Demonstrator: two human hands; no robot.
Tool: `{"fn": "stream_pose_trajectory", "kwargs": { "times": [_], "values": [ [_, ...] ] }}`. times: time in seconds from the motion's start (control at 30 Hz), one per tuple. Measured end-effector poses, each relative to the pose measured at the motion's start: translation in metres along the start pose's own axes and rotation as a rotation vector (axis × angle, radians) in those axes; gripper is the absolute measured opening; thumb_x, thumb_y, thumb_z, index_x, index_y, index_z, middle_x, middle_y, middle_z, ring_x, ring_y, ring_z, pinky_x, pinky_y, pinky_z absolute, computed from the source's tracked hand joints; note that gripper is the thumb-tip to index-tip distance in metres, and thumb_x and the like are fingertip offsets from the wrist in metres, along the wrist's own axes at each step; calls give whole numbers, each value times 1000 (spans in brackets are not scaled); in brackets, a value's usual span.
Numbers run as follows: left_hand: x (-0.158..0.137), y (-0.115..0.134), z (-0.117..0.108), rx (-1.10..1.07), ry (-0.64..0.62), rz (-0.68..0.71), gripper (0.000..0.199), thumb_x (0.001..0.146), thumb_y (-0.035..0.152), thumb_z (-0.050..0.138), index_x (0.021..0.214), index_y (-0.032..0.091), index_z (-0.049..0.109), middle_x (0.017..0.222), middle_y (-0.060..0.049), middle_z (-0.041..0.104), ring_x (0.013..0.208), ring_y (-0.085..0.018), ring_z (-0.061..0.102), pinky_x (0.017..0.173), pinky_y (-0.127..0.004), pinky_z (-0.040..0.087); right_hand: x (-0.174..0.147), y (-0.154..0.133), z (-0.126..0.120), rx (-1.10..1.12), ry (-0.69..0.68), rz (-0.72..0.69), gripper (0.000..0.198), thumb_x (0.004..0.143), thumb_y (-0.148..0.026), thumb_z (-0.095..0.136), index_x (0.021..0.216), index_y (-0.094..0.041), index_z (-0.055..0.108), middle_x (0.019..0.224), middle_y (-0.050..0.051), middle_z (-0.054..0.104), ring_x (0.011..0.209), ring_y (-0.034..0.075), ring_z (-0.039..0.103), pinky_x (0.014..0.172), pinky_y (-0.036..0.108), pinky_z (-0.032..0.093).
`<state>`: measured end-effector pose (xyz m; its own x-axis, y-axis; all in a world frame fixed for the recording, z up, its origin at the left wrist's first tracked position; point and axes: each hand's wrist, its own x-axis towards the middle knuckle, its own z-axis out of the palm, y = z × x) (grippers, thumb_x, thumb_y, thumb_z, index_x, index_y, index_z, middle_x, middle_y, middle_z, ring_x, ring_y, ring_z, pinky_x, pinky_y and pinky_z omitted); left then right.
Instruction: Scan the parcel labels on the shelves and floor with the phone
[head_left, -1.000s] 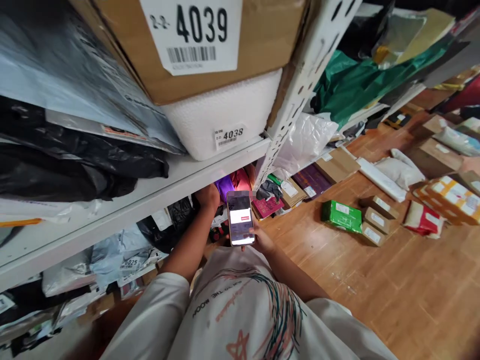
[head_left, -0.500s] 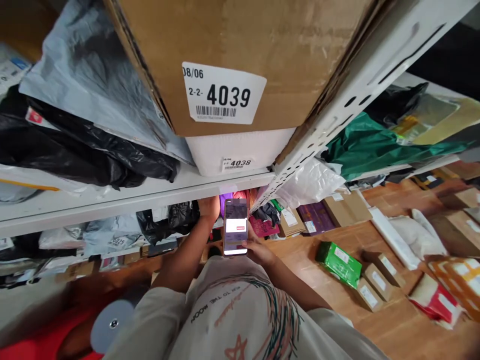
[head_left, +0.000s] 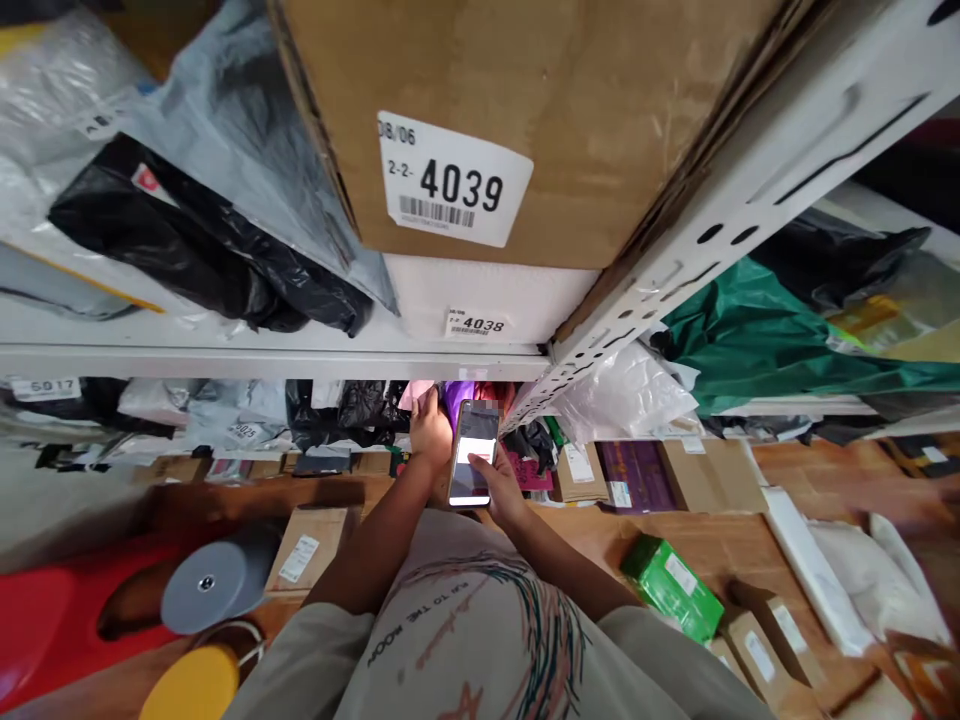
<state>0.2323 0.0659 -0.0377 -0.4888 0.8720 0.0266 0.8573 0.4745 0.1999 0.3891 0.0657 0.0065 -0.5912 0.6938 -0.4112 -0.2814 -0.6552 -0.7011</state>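
Note:
In my right hand [head_left: 504, 488] is a smartphone [head_left: 472, 480], its lit screen facing up and showing a white pop-up box. My right thumb lies on the screen near that box. Just left of the phone, my left hand [head_left: 430, 430] is at the lower shelf, fingers bent against a pink package [head_left: 415, 393]. The fingertips are small and partly hidden. Right beside them is a purple package [head_left: 457, 398]. Above both hands, a cardboard box [head_left: 585, 130] labelled 4039 rests on a white box [head_left: 420, 295] labelled 4038.
A white perforated shelf post [head_left: 645, 290] slants down on the right. Black bags [head_left: 225, 260] fill the left of the upper shelf. On the wooden floor are a green box [head_left: 675, 585] and several cartons. A red object [head_left: 45, 620] and a yellow round object [head_left: 191, 685] are lower left.
My left hand has come back slightly from under the shelf edge, and the pink package now shows at its fingers. My right thumb has moved up the phone screen. The view has shifted.

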Motion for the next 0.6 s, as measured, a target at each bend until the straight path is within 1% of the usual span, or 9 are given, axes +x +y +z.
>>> {"fn": "stream_pose_trajectory", "kwargs": {
  "times": [0.07, 0.13, 0.2, 0.33, 0.4, 0.43, 0.5, 0.6],
  "values": [
    [-3, 2, 1, 31, -14, -20, 44, 94, 15, 39, 130, 7, 63, 157, -19, 35, 142, -28, 39, 124, -50, 13, -5, -5, -6, -14, -28, 8, 62, 67, -33, 79, 123, -26, 55, 104, 3, 73, 89, 24, 70, 76, 36, 57],
    [-4, 1, 3, 48, -14, -48, 49, 93, 15, 38, 137, 8, 57, 160, -16, 29, 139, -28, 43, 125, -51, 10, -12, -12, -13, -23, -82, 28, 70, 66, -34, 78, 130, -27, 51, 116, 6, 71, 101, 27, 69, 83, 39, 56],
    [0, -1, 5, 41, 12, -80, 53, 92, 12, 35, 143, 7, 50, 162, -13, 25, 138, -27, 44, 125, -49, 7, -21, -20, -21, -33, -155, 63, 75, 65, -35, 77, 134, -28, 48, 125, 7, 68, 111, 29, 66, 89, 42, 55],
    [13, -6, 7, -16, 64, -68, 54, 94, 13, 31, 145, 3, 46, 161, -14, 28, 145, -24, 34, 126, -45, 2, -40, -37, -41, -62, -290, 180, 80, 64, -40, 77, 137, -30, 46, 131, 7, 65, 114, 31, 65, 91, 46, 55],
    [17, -5, 9, -56, 98, -89, 53, 95, 15, 30, 144, 2, 46, 160, -16, 29, 144, -25, 35, 125, -49, 0, -47, -43, -50, -55, -358, 249, 83, 64, -43, 78, 139, -34, 44, 131, 7, 65, 115, 32, 65, 91, 48, 55],
    [17, -4, 11, -71, 118, -123, 53, 95, 15, 29, 144, 2, 46, 161, -17, 27, 145, -26, 34, 124, -53, -1, -49, -45, -54, -51, -394, 281, 85, 64, -46, 79, 140, -35, 43, 132, 7, 64, 115, 32, 64, 90, 49, 55],
    [14, 1, 15, -97, 157, -239, 52, 97, 18, 29, 143, 2, 47, 161, -19, 24, 147, -29, 29, 122, -60, 1, -50, -49, -61, -62, -456, 333, 87, 64, -54, 79, 141, -35, 43, 132, 9, 64, 116, 34, 64, 89, 52, 55],
    [7, 9, 17, -107, 200, -381, 52, 98, 28, 36, 143, 4, 48, 162, -20, 21, 150, -35, 18, 119, -65, 10, -40, -53, -67, -110, -507, 378, 86, 66, -63, 76, 141, -34, 45, 131, 12, 64, 110, 35, 67, 82, 53, 57]
  ]
}}
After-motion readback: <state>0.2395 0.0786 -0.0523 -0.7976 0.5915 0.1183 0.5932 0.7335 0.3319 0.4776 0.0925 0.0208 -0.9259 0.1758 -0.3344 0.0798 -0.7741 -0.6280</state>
